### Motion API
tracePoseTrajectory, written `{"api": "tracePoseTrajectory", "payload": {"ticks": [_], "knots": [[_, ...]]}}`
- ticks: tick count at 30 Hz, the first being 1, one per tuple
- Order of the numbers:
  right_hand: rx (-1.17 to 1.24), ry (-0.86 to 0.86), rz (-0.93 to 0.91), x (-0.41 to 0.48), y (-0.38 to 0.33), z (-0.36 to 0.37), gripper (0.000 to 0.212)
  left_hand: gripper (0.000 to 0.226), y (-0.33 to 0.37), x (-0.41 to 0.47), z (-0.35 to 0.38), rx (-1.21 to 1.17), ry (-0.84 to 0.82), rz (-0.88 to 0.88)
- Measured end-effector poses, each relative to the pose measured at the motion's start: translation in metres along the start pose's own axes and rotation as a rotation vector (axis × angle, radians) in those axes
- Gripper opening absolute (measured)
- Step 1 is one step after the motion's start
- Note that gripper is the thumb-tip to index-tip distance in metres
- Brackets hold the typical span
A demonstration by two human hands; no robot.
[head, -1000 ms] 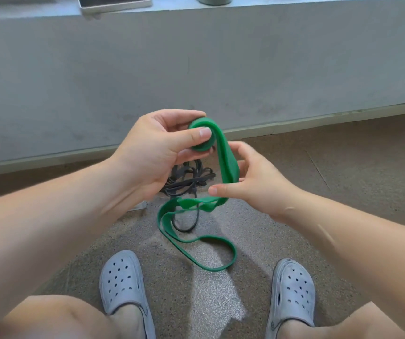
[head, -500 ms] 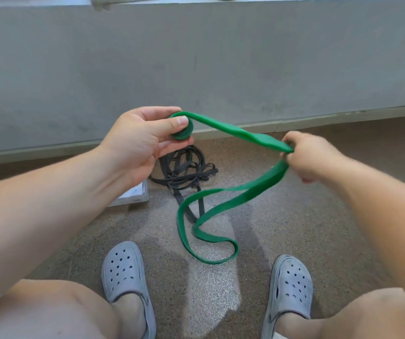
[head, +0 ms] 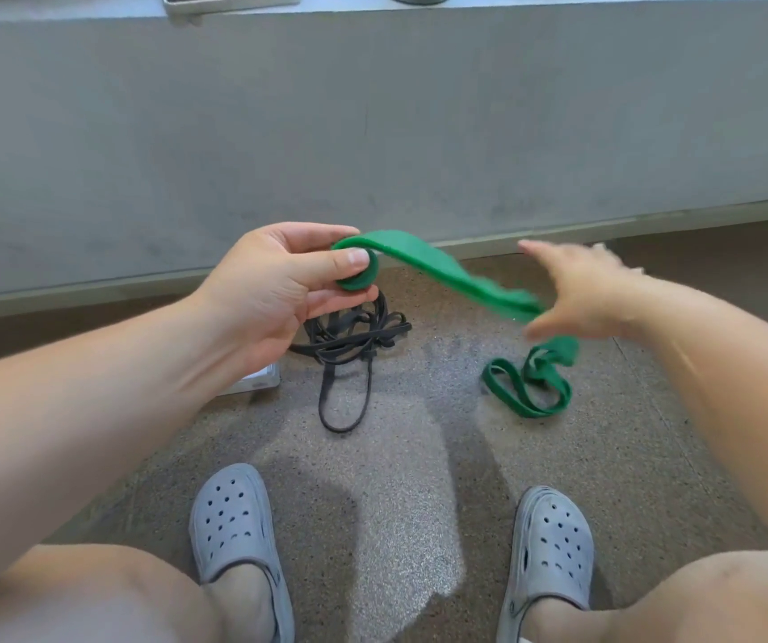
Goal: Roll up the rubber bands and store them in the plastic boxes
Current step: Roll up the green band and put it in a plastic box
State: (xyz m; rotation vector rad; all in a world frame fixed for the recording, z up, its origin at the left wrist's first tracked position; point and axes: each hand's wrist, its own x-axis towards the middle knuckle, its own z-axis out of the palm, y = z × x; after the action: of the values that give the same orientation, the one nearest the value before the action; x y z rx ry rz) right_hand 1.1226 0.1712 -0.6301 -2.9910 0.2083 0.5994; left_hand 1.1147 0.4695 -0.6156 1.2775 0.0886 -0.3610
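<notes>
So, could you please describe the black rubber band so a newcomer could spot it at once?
Start at the grey wall across the far side. On the speckled floor before it, under the left hand, lies the black rubber band. It is a thin dark tangle with one loop trailing toward the person, unlike the wide green band the left hand holds partly rolled.

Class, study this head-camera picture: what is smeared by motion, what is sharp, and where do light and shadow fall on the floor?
Head view: the right hand and the green band near it are motion-blurred; the left hand, pinching the rolled end, and the black bands are sharp; a bright patch lies on the floor between the grey clogs, soft shadows either side.
</notes>
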Motion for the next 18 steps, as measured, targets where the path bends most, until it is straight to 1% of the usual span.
{"api": "tracePoseTrajectory", "payload": {"ticks": [1,2,3,4,5,6,7,8,11,13,16,18], "knots": [[0.029,-0.150,-0.117,-0.008,-0.009,0.001,0.120,0.022,-0.002,-0.001,0.002,0.020,-0.011,-0.006],[0.148,-0.229,-0.256,-0.017,-0.020,0.002,0.124,0.025,-0.005,-0.002,0.005,0.045,-0.024,-0.013],[0.323,-0.225,-0.393,-0.024,-0.032,0.003,0.121,0.028,-0.009,-0.003,0.007,0.067,-0.039,-0.022],[0.511,-0.172,-0.510,-0.030,-0.044,0.005,0.115,0.031,-0.011,-0.003,0.010,0.080,-0.055,-0.031],[0.671,-0.118,-0.595,-0.033,-0.054,0.007,0.107,0.032,-0.013,-0.004,0.012,0.086,-0.071,-0.037],[0.804,-0.102,-0.645,-0.036,-0.062,0.010,0.100,0.032,-0.013,-0.004,0.014,0.089,-0.085,-0.038],[0.892,-0.104,-0.673,-0.038,-0.067,0.014,0.094,0.032,-0.013,-0.004,0.014,0.093,-0.103,-0.034],[0.925,-0.088,-0.686,-0.039,-0.072,0.018,0.089,0.031,-0.012,-0.004,0.014,0.101,-0.125,-0.029],[0.921,-0.011,-0.693,-0.039,-0.077,0.027,0.074,0.035,-0.010,-0.006,0.012,0.141,-0.184,-0.033],[0.846,0.025,-0.681,-0.040,-0.076,0.025,0.067,0.042,-0.013,-0.005,0.009,0.175,-0.207,-0.050],[0.795,-0.039,-0.614,-0.040,-0.072,0.016,0.063,0.051,-0.015,-0.004,0.004,0.239,-0.233,-0.071],[0.800,-0.089,-0.591,-0.041,-0.069,0.011,0.055,0.051,-0.014,-0.003,0.002,0.268,-0.260,-0.075]]}}
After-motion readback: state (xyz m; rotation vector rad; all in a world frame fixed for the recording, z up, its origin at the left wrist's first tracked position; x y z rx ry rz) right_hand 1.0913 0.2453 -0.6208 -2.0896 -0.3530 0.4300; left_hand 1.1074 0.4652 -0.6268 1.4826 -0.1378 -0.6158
